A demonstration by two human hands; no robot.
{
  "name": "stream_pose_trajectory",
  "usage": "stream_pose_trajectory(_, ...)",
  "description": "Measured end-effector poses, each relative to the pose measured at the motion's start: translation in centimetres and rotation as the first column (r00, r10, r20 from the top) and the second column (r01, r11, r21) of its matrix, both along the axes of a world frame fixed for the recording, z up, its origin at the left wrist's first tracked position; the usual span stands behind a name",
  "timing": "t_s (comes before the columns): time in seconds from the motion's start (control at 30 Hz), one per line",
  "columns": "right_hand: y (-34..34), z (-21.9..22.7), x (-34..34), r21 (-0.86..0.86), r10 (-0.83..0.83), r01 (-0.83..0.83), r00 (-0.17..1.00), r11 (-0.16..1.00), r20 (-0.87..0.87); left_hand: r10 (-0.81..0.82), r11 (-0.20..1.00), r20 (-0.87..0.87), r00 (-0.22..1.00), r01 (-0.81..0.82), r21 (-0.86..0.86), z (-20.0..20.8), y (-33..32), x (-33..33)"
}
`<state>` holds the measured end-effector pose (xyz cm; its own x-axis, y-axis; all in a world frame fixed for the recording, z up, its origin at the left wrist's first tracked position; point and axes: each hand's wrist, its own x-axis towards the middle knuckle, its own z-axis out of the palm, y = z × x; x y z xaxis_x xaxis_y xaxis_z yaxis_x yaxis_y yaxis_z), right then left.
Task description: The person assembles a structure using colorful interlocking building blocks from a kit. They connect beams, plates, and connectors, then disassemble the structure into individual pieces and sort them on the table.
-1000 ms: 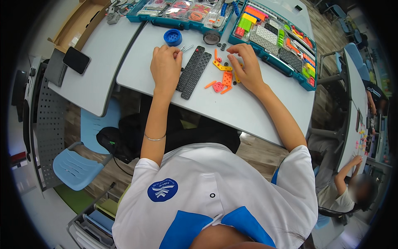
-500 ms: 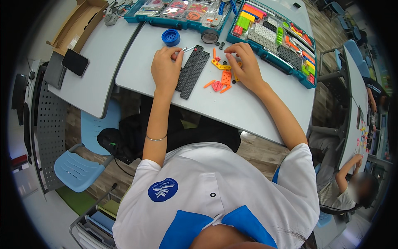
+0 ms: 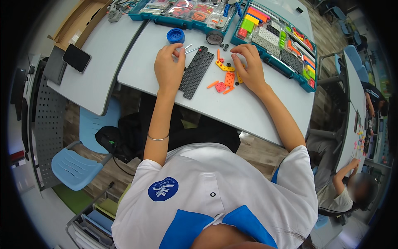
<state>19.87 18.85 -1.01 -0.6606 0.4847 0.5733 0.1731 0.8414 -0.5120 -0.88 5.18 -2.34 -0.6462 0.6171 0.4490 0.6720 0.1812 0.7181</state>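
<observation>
Head view: left hand [image 3: 169, 66] pinches a small pin beside stiff, light black perforated strips [image 3: 196, 71]; right hand [image 3: 248, 66] fingertips press an orange plate [image 3: 224, 66]; grip the strips by their long edges.

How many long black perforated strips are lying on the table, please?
2: the black perforated strips lie side by side, slanted, between the left hand and the orange pieces. More may sit in the teal cases.

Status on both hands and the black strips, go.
Left hand pinching a small silver pin beside the black perforated strips, strips flat on the table. Right hand fingertips on the yellow piece. Orange pieces loose between the hands.
</observation>
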Motion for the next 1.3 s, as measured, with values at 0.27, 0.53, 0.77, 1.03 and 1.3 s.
stream_pose_trajectory(0.27,1.3,1.7,-4.3,0.325,-0.090,0.084,0.996,0.942,0.003,0.127,0.991,-0.290,0.949,-0.106,0.086,0.0,1.4,-2.5)
stream_pose_trajectory(0.53,2.4,1.5,-8.3,0.470,-0.138,0.095,0.989,0.878,0.059,-0.155,0.988,-0.158,0.975,0.148,-0.055,-1.2,2.9,-6.1)
stream_pose_trajectory(0.77,1.9,2.4,-13.5,-0.063,0.081,-0.084,0.995,0.994,-0.052,-0.143,0.990,-0.184,0.973,0.141,-0.020,-1.0,3.0,-5.8)
stream_pose_trajectory(1.03,2.1,1.3,-15.7,-0.178,0.110,-0.107,0.994,0.978,0.006,-0.145,0.989,-0.157,0.977,0.147,-0.004,-1.3,3.1,-5.8)
stream_pose_trajectory(1.3,2.3,1.2,-14.7,0.153,0.228,-0.238,0.970,0.959,0.082,-0.114,0.993,-0.164,0.980,0.114,-0.013,-1.7,3.2,-6.0)
